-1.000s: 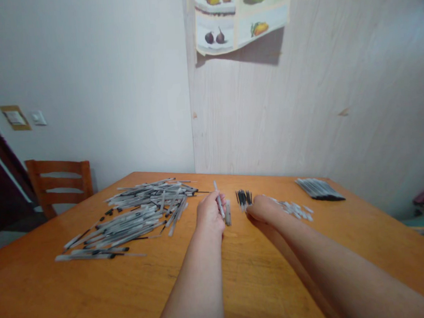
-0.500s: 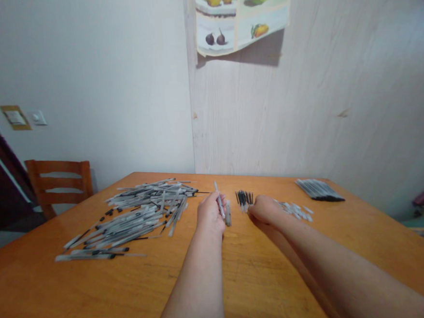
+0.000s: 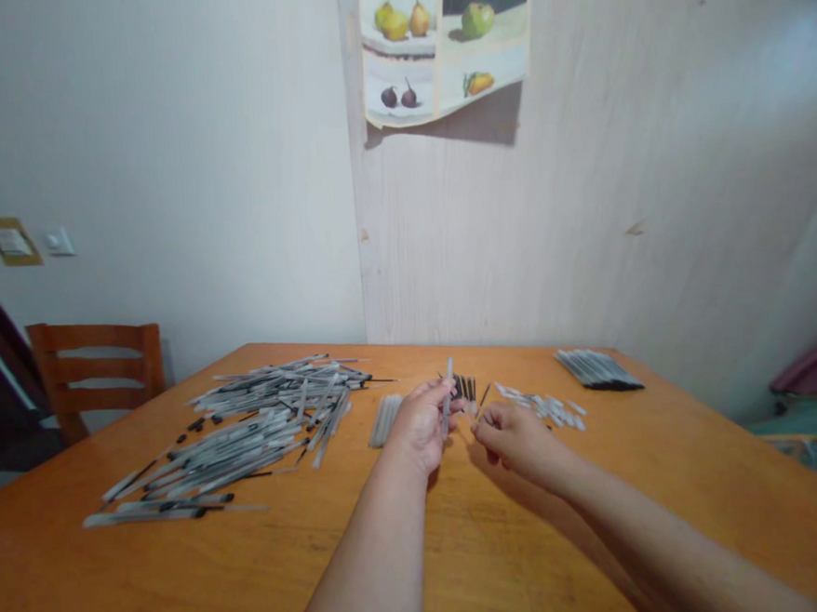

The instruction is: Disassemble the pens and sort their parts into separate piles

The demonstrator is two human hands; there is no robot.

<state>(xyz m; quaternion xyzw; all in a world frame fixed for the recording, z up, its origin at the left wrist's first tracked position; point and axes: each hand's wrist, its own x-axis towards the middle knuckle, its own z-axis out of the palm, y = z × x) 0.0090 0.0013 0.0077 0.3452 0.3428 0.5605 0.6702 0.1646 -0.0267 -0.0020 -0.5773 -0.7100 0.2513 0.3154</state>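
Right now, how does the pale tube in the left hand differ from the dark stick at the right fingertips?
The pale tube looks thicker than the dark stick. The tube is pale grey, the stick near-black. In view, the tube runs nearly vertical, the stick slants rightward. Both are slim and straight.

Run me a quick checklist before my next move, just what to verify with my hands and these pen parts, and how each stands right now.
1. Left hand has a pale tube: ok, held with its far end sticking out.
2. Right hand has a thin dark stick: ok, pinched at its near end.
3. Tube and stick apart: ok, a gap shows between them.
4. Black sticks fully in sight: not ok, the left hand hides some.
5. Small white pieces in a neat row: not ok, they lie scattered.
6. Tube's opening unblocked: cannot tell, too small to see.
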